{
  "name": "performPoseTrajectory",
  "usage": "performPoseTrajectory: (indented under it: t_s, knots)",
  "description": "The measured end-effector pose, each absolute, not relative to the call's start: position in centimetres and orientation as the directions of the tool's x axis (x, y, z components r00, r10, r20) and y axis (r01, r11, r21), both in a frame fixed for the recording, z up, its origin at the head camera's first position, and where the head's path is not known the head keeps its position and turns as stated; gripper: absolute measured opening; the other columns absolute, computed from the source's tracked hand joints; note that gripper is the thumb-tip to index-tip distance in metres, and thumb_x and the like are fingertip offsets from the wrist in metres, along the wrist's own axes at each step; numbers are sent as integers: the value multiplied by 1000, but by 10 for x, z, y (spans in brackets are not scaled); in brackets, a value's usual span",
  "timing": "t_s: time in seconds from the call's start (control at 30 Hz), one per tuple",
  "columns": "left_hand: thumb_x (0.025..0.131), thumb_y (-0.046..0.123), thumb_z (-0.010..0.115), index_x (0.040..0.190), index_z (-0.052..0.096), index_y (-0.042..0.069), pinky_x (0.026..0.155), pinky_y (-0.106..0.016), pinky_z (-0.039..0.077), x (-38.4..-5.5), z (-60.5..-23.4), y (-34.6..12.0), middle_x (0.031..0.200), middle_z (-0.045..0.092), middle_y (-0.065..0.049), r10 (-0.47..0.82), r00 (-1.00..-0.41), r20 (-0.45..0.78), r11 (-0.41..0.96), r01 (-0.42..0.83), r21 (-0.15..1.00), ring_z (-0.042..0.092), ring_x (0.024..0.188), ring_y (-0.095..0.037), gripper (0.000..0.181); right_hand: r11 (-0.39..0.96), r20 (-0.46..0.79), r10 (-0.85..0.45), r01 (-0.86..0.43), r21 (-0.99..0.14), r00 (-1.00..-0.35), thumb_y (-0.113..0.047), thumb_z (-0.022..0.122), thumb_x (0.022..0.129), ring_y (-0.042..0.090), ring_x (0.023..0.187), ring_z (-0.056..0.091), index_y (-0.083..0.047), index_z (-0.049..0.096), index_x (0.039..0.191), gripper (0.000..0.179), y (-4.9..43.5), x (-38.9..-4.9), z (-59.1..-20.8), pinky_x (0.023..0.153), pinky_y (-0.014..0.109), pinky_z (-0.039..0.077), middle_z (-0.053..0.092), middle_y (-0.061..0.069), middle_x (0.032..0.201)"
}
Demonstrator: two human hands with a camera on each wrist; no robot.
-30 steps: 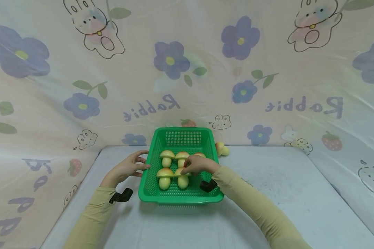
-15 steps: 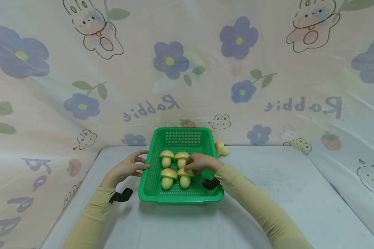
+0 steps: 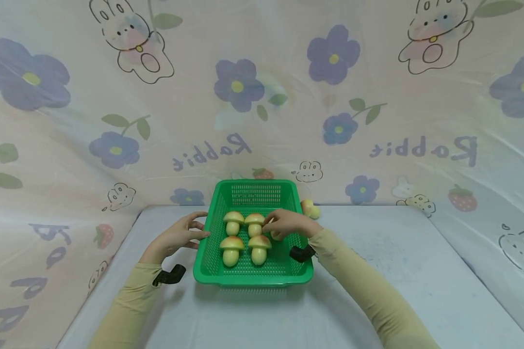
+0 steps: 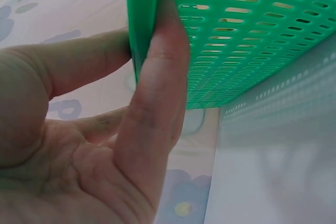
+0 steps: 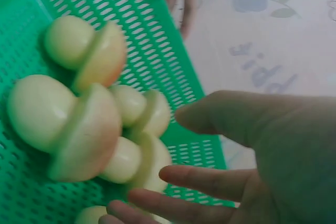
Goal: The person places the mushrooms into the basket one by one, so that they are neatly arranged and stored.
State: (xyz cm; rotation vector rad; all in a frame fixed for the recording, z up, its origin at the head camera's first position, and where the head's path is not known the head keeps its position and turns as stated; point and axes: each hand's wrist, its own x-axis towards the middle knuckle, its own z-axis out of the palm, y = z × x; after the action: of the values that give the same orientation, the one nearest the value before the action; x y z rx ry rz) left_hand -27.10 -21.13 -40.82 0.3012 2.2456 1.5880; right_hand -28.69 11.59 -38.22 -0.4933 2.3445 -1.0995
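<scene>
A green plastic basket (image 3: pixel 253 279) with slotted walls holds several yellow toy mushrooms with reddish caps. Two lie in front, a left one (image 3: pixel 231 251) and a right one (image 3: pixel 258 250). Behind them lie another pair, a left mushroom (image 3: pixel 233 223) and a right mushroom (image 3: pixel 254 225). My left hand (image 3: pixel 184 233) pinches the basket's left rim, thumb on the edge and a finger against the outer wall (image 4: pixel 226 40). Over the right back part of the basket is my right hand (image 3: pixel 288 223), partly covering a further mushroom. In the right wrist view its fingers (image 5: pixel 205 182) are extended and apart from the thumb, holding nothing.
One more toy mushroom (image 3: pixel 310 209) lies outside the basket, by its back right corner. The white tabletop (image 3: pixel 375 252) ends at a hanging cloth (image 3: pixel 288 126) printed with flowers and rabbits. A black wrist mount (image 3: pixel 302 253) reaches over the basket's right side.
My right hand has moved off the front right mushroom, backward and to the right. The front right mushroom has shifted slightly right. My left hand has stayed at the rim.
</scene>
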Motion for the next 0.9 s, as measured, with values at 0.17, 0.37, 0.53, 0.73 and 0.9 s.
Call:
performPoseTrajectory:
  t_s: [0.17,0.37,0.53,0.73,0.9]
  knots:
    - [93,12,65,151,23,11,73,-41,57,-271,-409,-211,114,48,-21,383,-907,-176,341,-38,939,60,90,-26,71,565,-240,-528,-126,-815,-815,-22,58,96,39,107,58,6,50,132,46,129,-287,-367,85,46,53,58,16,118]
    - [93,13,65,151,22,11,73,-41,57,-272,-410,-212,114,48,-21,394,-903,-170,333,-32,942,61,90,-26,72,494,-101,-529,-209,-844,-842,-24,56,98,35,110,57,-2,51,133,42,150,-294,-352,90,47,50,59,14,120]
    - [93,14,64,152,22,11,73,-41,57,-273,-410,-213,114,48,-21,398,-902,-166,333,-27,942,61,90,-26,72,478,30,-498,-303,-825,-867,-27,55,99,31,111,57,-6,48,137,44,173,-298,-344,93,46,48,54,16,128]
    - [93,15,66,152,22,10,74,-41,57,-273,-410,-213,115,48,-21,397,-903,-166,340,-23,940,61,90,-26,74,515,61,-441,-308,-800,-895,-29,54,100,38,116,53,-7,47,138,45,203,-305,-343,94,46,46,52,19,132]
    - [93,16,66,152,21,10,74,-41,57,-274,-411,-215,115,48,-21,402,-901,-165,340,-20,940,61,90,-26,74,555,62,-411,-303,-775,-910,-26,53,100,37,121,48,-4,48,137,44,221,-313,-350,97,51,43,51,22,132]
